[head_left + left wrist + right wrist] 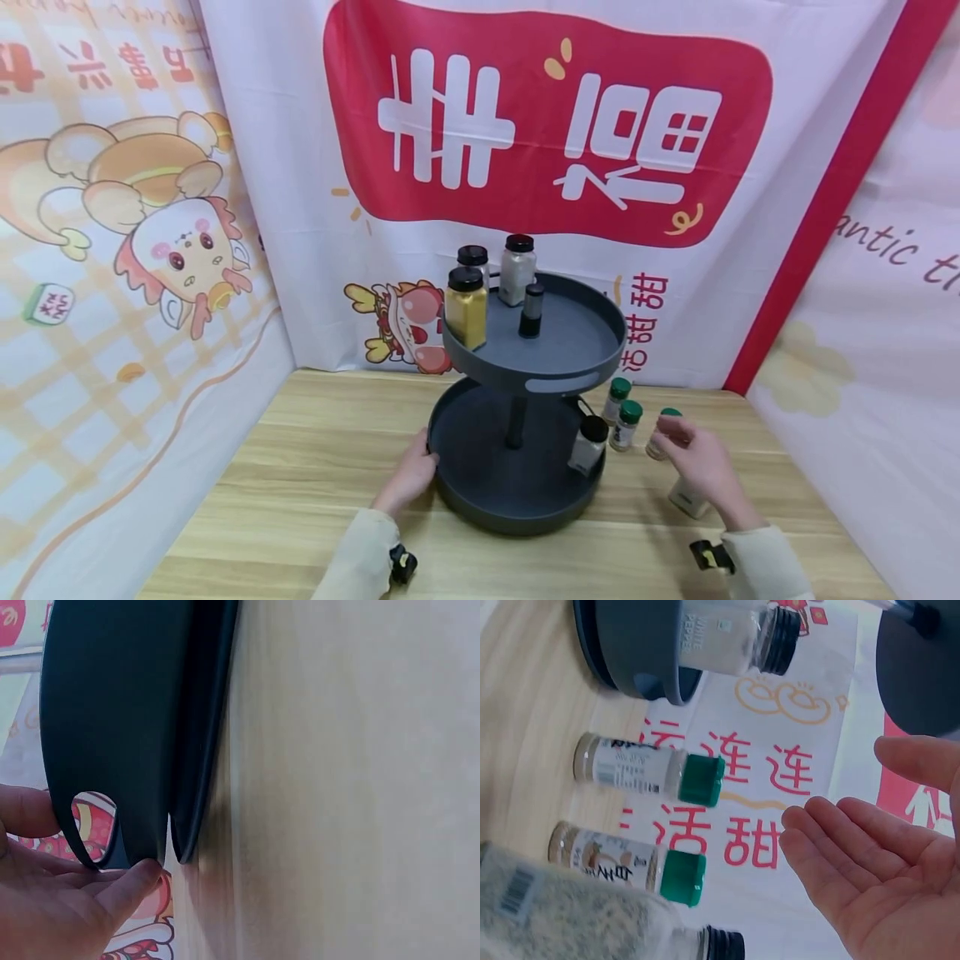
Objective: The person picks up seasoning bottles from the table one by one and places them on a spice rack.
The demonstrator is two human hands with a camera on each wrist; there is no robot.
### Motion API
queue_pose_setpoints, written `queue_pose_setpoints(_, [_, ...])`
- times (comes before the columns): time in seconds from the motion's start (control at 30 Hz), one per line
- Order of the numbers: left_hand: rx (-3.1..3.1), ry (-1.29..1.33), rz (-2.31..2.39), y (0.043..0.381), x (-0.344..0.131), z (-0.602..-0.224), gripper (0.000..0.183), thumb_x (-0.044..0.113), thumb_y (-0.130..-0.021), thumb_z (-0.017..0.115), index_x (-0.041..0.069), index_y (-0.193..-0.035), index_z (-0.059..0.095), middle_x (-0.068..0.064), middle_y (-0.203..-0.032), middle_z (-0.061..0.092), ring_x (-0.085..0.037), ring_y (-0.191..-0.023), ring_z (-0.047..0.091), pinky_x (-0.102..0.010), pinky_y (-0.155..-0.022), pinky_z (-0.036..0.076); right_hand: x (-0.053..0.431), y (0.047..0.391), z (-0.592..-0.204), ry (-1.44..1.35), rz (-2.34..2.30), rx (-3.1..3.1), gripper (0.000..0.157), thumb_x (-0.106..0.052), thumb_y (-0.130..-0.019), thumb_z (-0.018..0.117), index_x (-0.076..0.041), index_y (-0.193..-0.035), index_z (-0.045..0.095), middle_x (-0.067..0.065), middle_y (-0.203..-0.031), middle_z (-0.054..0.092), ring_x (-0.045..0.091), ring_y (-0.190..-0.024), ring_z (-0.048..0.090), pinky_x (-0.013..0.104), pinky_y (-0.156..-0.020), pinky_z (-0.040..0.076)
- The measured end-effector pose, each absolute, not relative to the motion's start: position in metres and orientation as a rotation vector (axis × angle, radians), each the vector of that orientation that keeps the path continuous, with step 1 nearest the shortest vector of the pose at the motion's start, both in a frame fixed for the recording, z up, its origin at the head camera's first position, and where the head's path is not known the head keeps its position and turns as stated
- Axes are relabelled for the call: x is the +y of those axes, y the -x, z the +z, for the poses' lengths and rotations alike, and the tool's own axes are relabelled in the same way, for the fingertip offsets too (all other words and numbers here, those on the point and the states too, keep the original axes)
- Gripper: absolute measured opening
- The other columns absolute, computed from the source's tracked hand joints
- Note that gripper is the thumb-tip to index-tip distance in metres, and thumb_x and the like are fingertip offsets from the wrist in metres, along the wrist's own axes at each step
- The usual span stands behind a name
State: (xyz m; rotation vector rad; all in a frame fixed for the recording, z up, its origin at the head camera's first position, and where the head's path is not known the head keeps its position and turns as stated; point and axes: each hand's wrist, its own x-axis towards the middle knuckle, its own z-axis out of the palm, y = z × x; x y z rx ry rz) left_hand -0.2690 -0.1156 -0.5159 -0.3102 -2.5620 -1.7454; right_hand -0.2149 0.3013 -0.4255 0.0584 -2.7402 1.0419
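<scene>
A dark grey two-tier round tray (pixel 480 479) stands on the table. My left hand (pixel 408 475) holds its lower tier at the left side; in the left wrist view the fingers pinch the wall beside an oval handle hole. My right hand (pixel 701 462) hovers over the table to the right, fingers extended and apart from the thumb, with nothing in it. Below it is a black-capped jar of speckled seasoning (pixel 592 915), partly hidden by the hand in the head view. Close by stand green-capped spice bottles (pixel 626 427). A white pepper jar (pixel 588 446) sits in the lower tier's right side.
On the upper tier (pixel 573 333) stand a jar of yellow powder (pixel 467 312), two pale jars, one of them a white one (pixel 517 271), and a small dark bottle (pixel 531 312). Printed cloths (pixel 285 167) hang behind and at both sides of the wooden table (pixel 300 467).
</scene>
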Motion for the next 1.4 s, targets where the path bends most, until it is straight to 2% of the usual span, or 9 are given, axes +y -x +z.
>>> queue_pose_setpoints(0.17, [-2.532, 0.342, -1.704, 0.262, -0.113, -0.518, 0.045, -0.008, -0.086, 0.043, -0.015, -0.13, 0.039, -0.034, -0.131, 0.044, -0.047, -0.124, 0.038, -0.056, -0.105, 0.028, 0.311, 0.214, -0.421, -0.036, 1.054, -2.745, 0.051, -0.034, -0.095, 0.056, 0.007, -0.127, 0.052, 0.027, -0.121, 0.057, 0.04, -0.108, 0.055, 0.05, -0.088, 0.048])
queue_pose_setpoints(0.4, [-2.564, 0.357, -1.611, 0.256, -0.112, -0.519, 0.044, -0.007, -0.087, 0.047, -0.016, -0.129, 0.038, -0.036, -0.128, 0.045, -0.048, -0.121, 0.041, -0.057, -0.102, 0.031, 0.322, 0.213, -0.422, 0.028, 0.998, -2.758, 0.062, -0.042, -0.095, 0.053, 0.008, -0.13, 0.049, 0.032, -0.126, 0.052, 0.047, -0.112, 0.051, 0.055, -0.088, 0.046])
queue_pose_setpoints(0.53, [-2.572, 0.371, -1.565, 0.254, -0.113, -0.521, 0.039, -0.008, -0.086, 0.048, -0.014, -0.124, 0.042, -0.034, -0.123, 0.049, -0.047, -0.118, 0.045, -0.057, -0.1, 0.034, 0.329, 0.212, -0.426, 0.045, 0.932, -2.738, 0.058, -0.036, -0.096, 0.053, 0.012, -0.129, 0.048, 0.034, -0.126, 0.05, 0.05, -0.112, 0.049, 0.056, -0.088, 0.045])
queue_pose_setpoints(0.7, [-2.579, 0.363, -1.522, 0.253, -0.112, -0.523, 0.044, -0.006, -0.086, 0.05, -0.011, -0.129, 0.042, -0.033, -0.127, 0.048, -0.046, -0.12, 0.044, -0.056, -0.101, 0.033, 0.338, 0.211, -0.431, 0.059, 0.911, -2.719, 0.055, -0.028, -0.095, 0.055, 0.017, -0.126, 0.046, 0.037, -0.126, 0.048, 0.054, -0.113, 0.044, 0.057, -0.088, 0.044])
queue_pose_setpoints(1.0, [-2.592, 0.348, -1.492, 0.248, -0.111, -0.521, 0.049, -0.002, -0.085, 0.056, -0.01, -0.131, 0.042, -0.034, -0.128, 0.047, -0.047, -0.119, 0.045, -0.057, -0.1, 0.035, 0.354, 0.205, -0.44, 0.087, 0.867, -2.719, 0.063, -0.032, -0.093, 0.058, 0.018, -0.128, 0.042, 0.039, -0.126, 0.046, 0.053, -0.116, 0.043, 0.06, -0.089, 0.041])
queue_pose_setpoints(1.17, [-2.619, 0.321, -1.496, 0.245, -0.111, -0.519, 0.053, 0.001, -0.085, 0.058, -0.009, -0.133, 0.04, -0.032, -0.13, 0.046, -0.045, -0.12, 0.044, -0.056, -0.1, 0.035, 0.361, 0.203, -0.447, 0.129, 0.885, -2.752, 0.074, -0.037, -0.091, 0.061, 0.019, -0.132, 0.036, 0.04, -0.129, 0.041, 0.054, -0.117, 0.04, 0.061, -0.091, 0.038])
queue_pose_setpoints(1.3, [-2.593, 0.32, -1.54, 0.246, -0.111, -0.518, 0.048, 0.002, -0.085, 0.058, -0.01, -0.129, 0.043, -0.033, -0.127, 0.048, -0.046, -0.119, 0.045, -0.056, -0.099, 0.035, 0.366, 0.203, -0.452, 0.145, 0.941, -2.773, 0.08, -0.042, -0.09, 0.061, 0.019, -0.135, 0.032, 0.04, -0.131, 0.039, 0.053, -0.119, 0.038, 0.061, -0.093, 0.036])
queue_pose_setpoints(1.4, [-2.566, 0.322, -1.606, 0.25, -0.112, -0.521, 0.042, 0.001, -0.086, 0.056, -0.012, -0.125, 0.046, -0.033, -0.124, 0.05, -0.045, -0.117, 0.047, -0.056, -0.099, 0.036, 0.369, 0.203, -0.457, 0.147, 0.978, -2.762, 0.079, -0.039, -0.09, 0.063, 0.019, -0.134, 0.033, 0.041, -0.13, 0.04, 0.054, -0.119, 0.039, 0.06, -0.094, 0.036])
